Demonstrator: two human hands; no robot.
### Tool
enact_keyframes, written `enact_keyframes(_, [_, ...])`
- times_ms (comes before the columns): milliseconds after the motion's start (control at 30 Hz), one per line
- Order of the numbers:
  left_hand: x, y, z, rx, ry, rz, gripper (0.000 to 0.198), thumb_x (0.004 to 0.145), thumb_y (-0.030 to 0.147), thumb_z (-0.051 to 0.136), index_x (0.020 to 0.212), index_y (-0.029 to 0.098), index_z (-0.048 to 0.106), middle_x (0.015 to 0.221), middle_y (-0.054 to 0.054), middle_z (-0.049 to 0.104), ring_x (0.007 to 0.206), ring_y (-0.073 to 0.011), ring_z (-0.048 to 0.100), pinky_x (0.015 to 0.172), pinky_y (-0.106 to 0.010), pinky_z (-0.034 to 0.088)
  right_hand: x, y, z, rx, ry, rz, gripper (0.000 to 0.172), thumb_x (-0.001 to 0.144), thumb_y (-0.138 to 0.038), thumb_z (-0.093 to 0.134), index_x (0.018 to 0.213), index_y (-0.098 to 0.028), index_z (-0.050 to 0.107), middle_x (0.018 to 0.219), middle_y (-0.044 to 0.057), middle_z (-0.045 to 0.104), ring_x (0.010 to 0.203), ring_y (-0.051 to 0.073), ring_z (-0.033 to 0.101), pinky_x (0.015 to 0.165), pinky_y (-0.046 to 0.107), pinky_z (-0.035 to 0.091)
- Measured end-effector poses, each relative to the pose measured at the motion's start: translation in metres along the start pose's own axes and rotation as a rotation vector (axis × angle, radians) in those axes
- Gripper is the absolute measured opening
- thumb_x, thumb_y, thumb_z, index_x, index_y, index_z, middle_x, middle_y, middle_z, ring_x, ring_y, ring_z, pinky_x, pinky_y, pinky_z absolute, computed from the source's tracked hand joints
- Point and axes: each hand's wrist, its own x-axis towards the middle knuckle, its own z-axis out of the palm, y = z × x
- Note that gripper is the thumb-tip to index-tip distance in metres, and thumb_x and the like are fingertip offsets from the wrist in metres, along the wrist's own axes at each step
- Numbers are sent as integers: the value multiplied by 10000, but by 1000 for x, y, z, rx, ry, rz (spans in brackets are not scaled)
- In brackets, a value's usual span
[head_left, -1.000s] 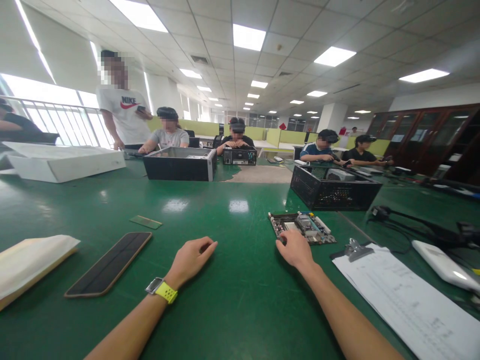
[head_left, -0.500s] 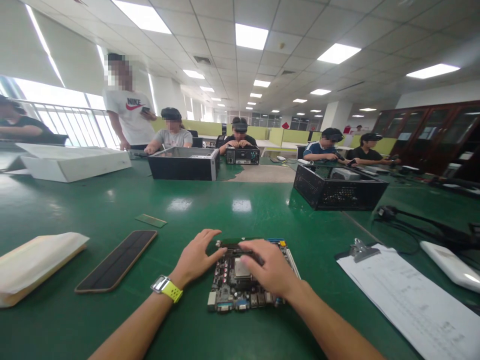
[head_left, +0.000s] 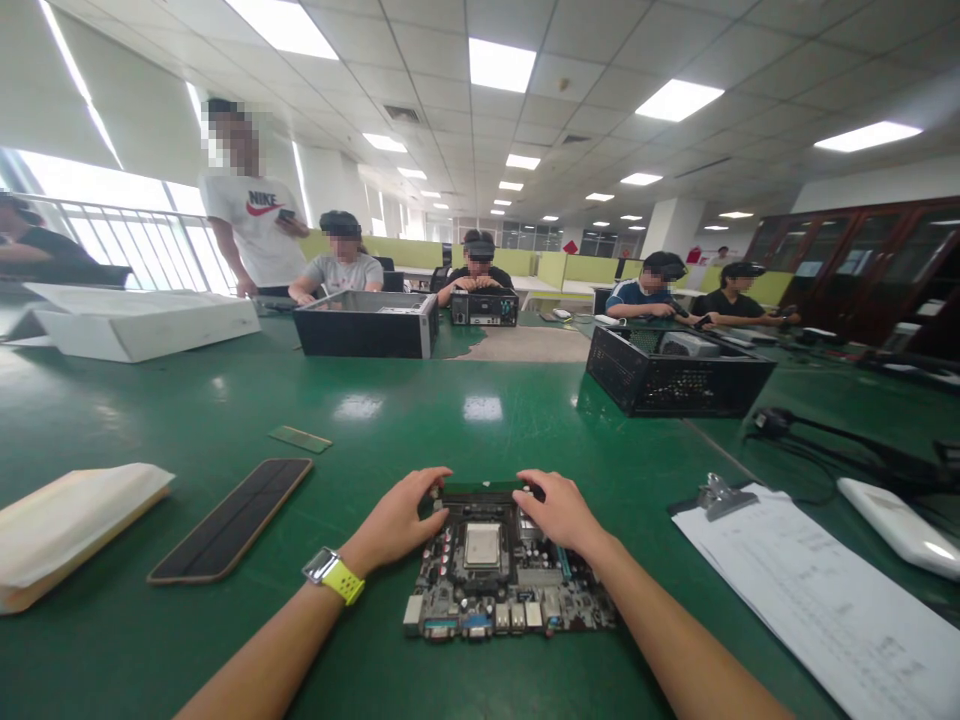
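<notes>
A small motherboard lies flat on the green table right in front of me, its silver processor facing up. My left hand rests on the board's far left corner, thumb and fingers curled on the end of a green memory stick along the far edge. On the far right corner my right hand grips the other end of that stick. A yellow-strapped watch sits on my left wrist.
A dark phone and a padded envelope lie to the left; a clipboard with papers to the right. Two open black computer cases, a white box and several seated people are farther back.
The board came from the right to the spot before me and turned square. Both hands shifted from its middle to the far edge, uncovering the processor.
</notes>
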Motion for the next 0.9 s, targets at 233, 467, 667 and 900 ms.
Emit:
enact_keyframes(233, [-1,4,-2,119,11,17,127,747,185,494,817,200,598,811,-24,610,793,-185,559,740,-299,430,-10,-7,9,39,37,-11,179,813,-254,491,864,-242,662,850,-3,682,845,160,572,780,263,384])
enact_keyframes(467, [-2,6,-4,105,8,27,101,678,155,486,749,198,544,759,3,570,747,-169,531,710,-280,405,-15,-9,10,82,54,-13,152,777,-229,500,815,-231,647,816,2,665,812,155,557,755,247,371])
enact_keyframes(667, [-3,6,-4,88,3,27,120,677,161,478,760,203,553,768,4,582,749,-166,541,716,-275,410,-16,-7,13,90,56,-19,158,773,-225,501,840,-233,644,842,4,664,829,162,557,761,256,374])
enact_keyframes(900, [-2,7,-6,47,44,-16,148,792,263,457,801,210,595,789,-2,629,758,-169,574,703,-259,422,-18,-23,-3,58,104,-77,228,797,-276,541,1000,-216,626,1052,40,640,1016,201,520,890,327,369])
